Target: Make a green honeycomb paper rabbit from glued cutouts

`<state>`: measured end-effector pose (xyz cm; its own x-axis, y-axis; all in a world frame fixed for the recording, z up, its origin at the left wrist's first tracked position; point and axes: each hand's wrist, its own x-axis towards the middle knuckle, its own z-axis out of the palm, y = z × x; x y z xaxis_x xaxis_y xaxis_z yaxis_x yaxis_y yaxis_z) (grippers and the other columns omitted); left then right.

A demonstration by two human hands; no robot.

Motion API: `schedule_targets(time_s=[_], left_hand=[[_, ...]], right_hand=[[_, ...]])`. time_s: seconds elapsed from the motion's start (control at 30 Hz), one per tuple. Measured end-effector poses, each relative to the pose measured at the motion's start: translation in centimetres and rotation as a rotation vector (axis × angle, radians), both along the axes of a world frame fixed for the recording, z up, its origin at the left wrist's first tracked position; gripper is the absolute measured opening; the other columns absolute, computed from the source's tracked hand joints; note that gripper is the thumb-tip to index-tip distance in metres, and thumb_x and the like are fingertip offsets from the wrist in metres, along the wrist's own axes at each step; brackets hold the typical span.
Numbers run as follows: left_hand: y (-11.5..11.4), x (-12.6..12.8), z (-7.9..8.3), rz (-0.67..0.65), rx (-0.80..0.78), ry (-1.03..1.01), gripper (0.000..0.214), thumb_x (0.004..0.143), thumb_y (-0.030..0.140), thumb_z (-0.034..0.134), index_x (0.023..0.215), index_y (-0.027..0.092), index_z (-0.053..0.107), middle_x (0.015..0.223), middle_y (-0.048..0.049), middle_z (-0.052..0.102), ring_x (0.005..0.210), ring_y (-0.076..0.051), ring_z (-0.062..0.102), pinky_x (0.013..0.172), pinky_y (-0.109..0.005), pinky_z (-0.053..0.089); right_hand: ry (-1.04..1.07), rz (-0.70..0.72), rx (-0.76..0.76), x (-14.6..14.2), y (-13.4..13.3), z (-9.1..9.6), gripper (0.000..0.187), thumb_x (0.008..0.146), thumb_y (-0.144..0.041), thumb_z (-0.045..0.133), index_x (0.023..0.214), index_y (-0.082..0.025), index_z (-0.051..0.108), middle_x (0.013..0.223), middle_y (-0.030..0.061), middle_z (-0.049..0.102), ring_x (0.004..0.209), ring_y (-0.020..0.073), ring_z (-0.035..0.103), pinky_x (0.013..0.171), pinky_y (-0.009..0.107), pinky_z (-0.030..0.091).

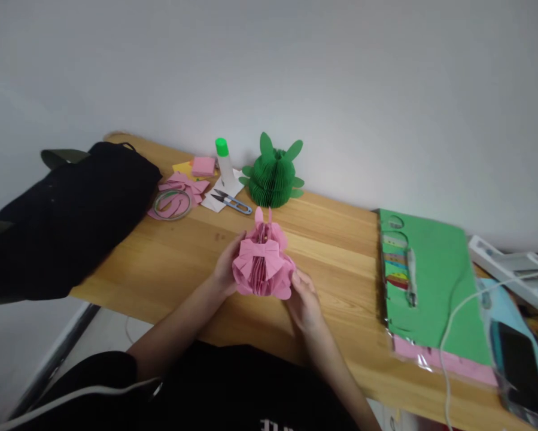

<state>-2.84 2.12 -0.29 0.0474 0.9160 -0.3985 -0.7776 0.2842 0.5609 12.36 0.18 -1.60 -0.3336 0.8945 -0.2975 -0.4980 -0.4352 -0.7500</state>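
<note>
A pink honeycomb paper figure (263, 263) with two ears on top and a folded bow on its front sits above the wooden table (340, 263). My left hand (226, 269) wraps round its left side and my right hand (303, 299) holds its right side; both have fingers closed on it. Farther back stands a green honeycomb paper figure (273, 173) with leaf-shaped ears.
A black bag (71, 209) lies at the table's left end. Behind are a glue bottle with a green cap (224, 160), small snips (231, 202), pink paper scraps (181, 188) and a tape ring (172, 205). Right: green paper sheets (434, 281), power strip (511, 269), white cable (457, 311), phone (517, 365).
</note>
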Motion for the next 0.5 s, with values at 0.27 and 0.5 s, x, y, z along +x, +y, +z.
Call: schedule_targets(time_s=[0.27,0.5], left_hand=[[-0.4,-2.1,-0.8,-0.133,0.113,0.137,0.050,0.066,0.043,0.084,0.110,0.025,0.069,0.104,-0.0050,0.074,0.096,-0.022,0.071,0.083,-0.030,0.056],[-0.6,-2.8,-0.7,-0.189,-0.048,0.142,0.046,0.066,0.037,0.085,0.107,0.029,0.067,0.104,-0.0048,0.074,0.097,-0.024,0.072,0.087,-0.036,0.057]], right_hand=[[-0.082,0.048,0.138,0.3,0.0,-1.5,0.031,0.071,-0.053,0.077,0.080,-0.023,0.079,0.073,0.0051,0.074,0.066,0.0210,0.064,0.066,0.033,0.050],[-0.190,0.137,0.346,0.2,-0.1,-0.9,0.035,0.079,-0.056,0.068,0.073,-0.023,0.077,0.070,0.0048,0.071,0.066,0.0186,0.061,0.063,0.029,0.046]])
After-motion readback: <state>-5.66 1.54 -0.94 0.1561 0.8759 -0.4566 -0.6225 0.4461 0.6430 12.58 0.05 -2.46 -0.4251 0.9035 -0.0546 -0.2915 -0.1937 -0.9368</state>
